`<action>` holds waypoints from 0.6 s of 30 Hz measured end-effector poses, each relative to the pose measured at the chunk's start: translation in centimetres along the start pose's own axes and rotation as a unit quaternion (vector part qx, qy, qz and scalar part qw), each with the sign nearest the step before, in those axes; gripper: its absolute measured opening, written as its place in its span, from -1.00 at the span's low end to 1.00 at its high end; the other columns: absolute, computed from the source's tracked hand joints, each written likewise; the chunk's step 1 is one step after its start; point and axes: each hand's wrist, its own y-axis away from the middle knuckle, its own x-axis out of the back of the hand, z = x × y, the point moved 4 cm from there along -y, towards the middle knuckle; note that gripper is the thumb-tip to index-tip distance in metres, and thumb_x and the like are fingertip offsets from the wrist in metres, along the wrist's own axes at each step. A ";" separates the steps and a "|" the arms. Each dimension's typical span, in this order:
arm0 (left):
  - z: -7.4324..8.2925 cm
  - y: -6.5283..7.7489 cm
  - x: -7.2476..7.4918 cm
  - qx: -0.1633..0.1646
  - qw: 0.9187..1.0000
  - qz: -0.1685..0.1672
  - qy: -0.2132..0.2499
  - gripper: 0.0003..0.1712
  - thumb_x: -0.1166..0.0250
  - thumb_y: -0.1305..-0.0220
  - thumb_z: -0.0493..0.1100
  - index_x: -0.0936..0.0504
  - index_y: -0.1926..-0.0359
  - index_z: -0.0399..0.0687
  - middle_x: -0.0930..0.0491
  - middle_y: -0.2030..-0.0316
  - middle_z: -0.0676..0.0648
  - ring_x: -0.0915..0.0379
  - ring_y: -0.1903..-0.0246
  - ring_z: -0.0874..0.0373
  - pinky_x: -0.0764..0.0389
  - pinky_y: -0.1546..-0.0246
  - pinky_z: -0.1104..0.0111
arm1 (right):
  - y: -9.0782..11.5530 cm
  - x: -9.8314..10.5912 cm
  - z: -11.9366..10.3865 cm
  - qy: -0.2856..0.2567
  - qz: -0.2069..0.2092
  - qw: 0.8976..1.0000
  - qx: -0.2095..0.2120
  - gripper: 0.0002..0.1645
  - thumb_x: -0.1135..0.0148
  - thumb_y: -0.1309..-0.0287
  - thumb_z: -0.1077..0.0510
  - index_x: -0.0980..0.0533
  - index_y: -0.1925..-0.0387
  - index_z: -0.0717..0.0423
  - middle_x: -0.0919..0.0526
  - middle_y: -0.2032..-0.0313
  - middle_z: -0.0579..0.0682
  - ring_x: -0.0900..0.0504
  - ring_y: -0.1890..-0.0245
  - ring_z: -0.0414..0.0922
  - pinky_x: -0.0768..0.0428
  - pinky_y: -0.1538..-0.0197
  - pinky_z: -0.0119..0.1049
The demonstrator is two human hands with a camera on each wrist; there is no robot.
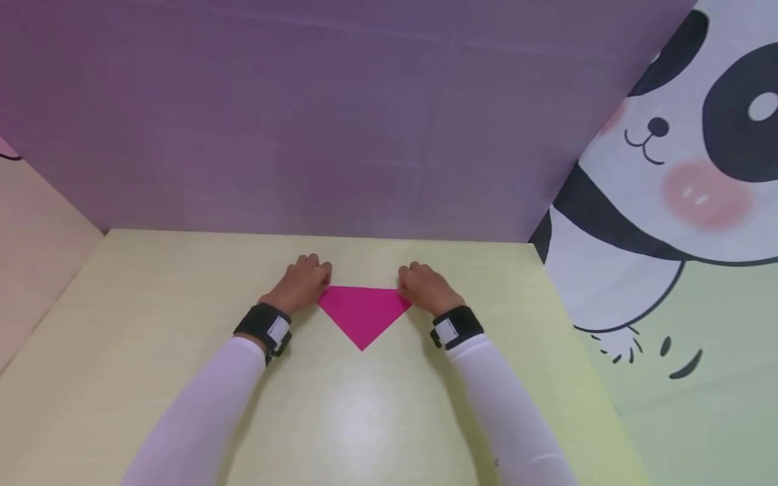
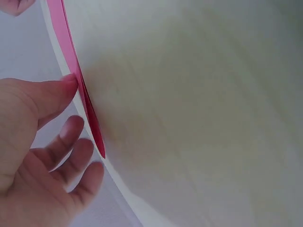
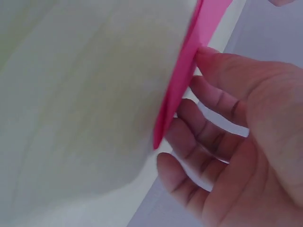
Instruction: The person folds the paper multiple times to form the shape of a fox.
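Observation:
A bright pink sheet of paper, folded into a triangle [image 1: 365, 316], has its long straight edge toward the far side and its point toward me. At its left corner, my left hand [image 1: 302, 283] pinches the edge, fingers curled. My right hand [image 1: 429, 289] grips the right corner the same way. In the left wrist view, the thumb of the left hand [image 2: 38, 137] presses on the pink paper [image 2: 71, 52], whose layers part slightly near the tip. The right wrist view has the thumb of the right hand [image 3: 255, 118] on the paper [image 3: 182, 71]; the index fingertip is partly hidden.
A pale wooden table [image 1: 182, 405] lies under the paper. Its far edge meets a purple cloth wall [image 1: 304, 121]. To the right stands a panel with a panda print [image 1: 668, 169]. Both wrists wear black bands [image 1: 265, 325] with cameras.

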 end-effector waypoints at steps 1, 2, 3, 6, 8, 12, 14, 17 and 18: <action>0.1 0.0 0.0 -0.002 1.000 0.002 0.000 -0.95 -0.23 -0.26 -0.26 -0.58 0.25 -0.10 -0.44 0.34 -0.14 -0.33 0.24 -0.04 -0.39 0.28 0.19 | 0.1 0.0 0.0 -0.001 0.004 1.000 0.000 -0.85 -0.08 -0.31 0.09 -0.46 0.25 0.10 -0.49 0.37 0.02 -0.45 0.32 -0.10 -0.50 0.22 -0.29; 0.1 0.1 0.1 -0.004 1.000 0.005 0.000 -0.93 -0.24 -0.27 -0.23 -0.58 0.22 -0.09 -0.44 0.32 -0.15 -0.32 0.21 -0.05 -0.38 0.27 0.18 | 0.2 0.0 0.1 -0.003 0.010 1.000 0.000 -0.84 -0.09 -0.31 0.09 -0.47 0.23 0.10 -0.50 0.36 0.02 -0.46 0.31 -0.10 -0.52 0.21 -0.28; 0.3 0.2 0.2 -0.007 1.000 0.010 0.001 -0.90 -0.24 -0.27 -0.21 -0.57 0.19 -0.08 -0.45 0.29 -0.15 -0.32 0.19 -0.05 -0.38 0.25 0.16 | 0.4 0.0 0.1 -0.003 0.020 1.000 0.001 -0.83 -0.10 -0.31 0.08 -0.48 0.21 0.10 -0.50 0.34 0.02 -0.46 0.30 -0.10 -0.53 0.19 -0.27; 1.1 0.8 1.1 -0.023 0.999 0.026 0.011 -0.77 -0.30 -0.26 -0.15 -0.56 0.08 -0.08 -0.47 0.21 -0.16 -0.35 0.13 -0.05 -0.44 0.18 0.13 | 1.3 0.4 -0.4 -0.006 0.065 0.998 0.023 -0.79 -0.18 -0.28 0.06 -0.50 0.14 0.09 -0.53 0.27 0.02 -0.48 0.25 -0.09 -0.56 0.13 -0.25; 2.0 1.5 1.8 -0.039 0.999 0.031 0.015 -0.70 -0.33 -0.23 -0.12 -0.58 0.04 -0.08 -0.50 0.16 -0.14 -0.38 0.11 -0.03 -0.48 0.13 0.13 | 2.2 0.8 -1.2 -0.002 0.102 0.993 0.057 -0.75 -0.25 -0.23 0.06 -0.53 0.11 0.09 -0.55 0.23 0.03 -0.51 0.23 -0.08 -0.58 0.11 -0.24; 4.0 3.2 2.4 -0.093 0.995 0.018 -0.001 -0.60 -0.42 -0.13 -0.05 -0.63 0.02 -0.09 -0.56 0.13 -0.09 -0.46 0.13 0.03 -0.57 0.14 0.21 | 4.0 1.1 -3.4 0.044 0.146 0.978 0.139 -0.63 -0.34 -0.14 -0.04 -0.56 0.06 0.03 -0.60 0.14 -0.01 -0.56 0.16 -0.10 -0.61 0.13 -0.29; 5.0 4.0 2.3 -0.115 0.993 0.010 -0.013 -0.56 -0.46 -0.07 -0.01 -0.65 0.05 -0.10 -0.57 0.16 -0.08 -0.47 0.18 0.07 -0.57 0.20 0.27 | 4.8 1.0 -4.4 0.070 0.155 0.971 0.169 -0.57 -0.37 -0.11 -0.08 -0.56 0.04 0.02 -0.62 0.10 -0.04 -0.57 0.14 -0.12 -0.62 0.15 -0.31; 6.2 4.9 1.7 -0.145 0.989 0.013 -0.027 -0.52 -0.52 0.02 0.04 -0.66 0.11 -0.11 -0.58 0.22 -0.06 -0.47 0.23 0.12 -0.56 0.22 0.32 | 5.6 0.5 -5.7 0.100 0.161 0.960 0.204 -0.52 -0.40 -0.06 -0.11 -0.56 0.03 0.02 -0.64 0.08 -0.07 -0.58 0.12 -0.14 -0.61 0.11 -0.33; 6.5 5.2 1.5 -0.154 0.988 0.017 -0.031 -0.51 -0.54 0.05 0.05 -0.66 0.14 -0.11 -0.58 0.25 -0.05 -0.46 0.25 0.13 -0.56 0.22 0.33 | 5.8 0.3 -6.1 0.103 0.163 0.957 0.216 -0.51 -0.42 -0.04 -0.11 -0.57 0.03 0.02 -0.64 0.08 -0.07 -0.59 0.11 -0.15 -0.62 0.08 -0.33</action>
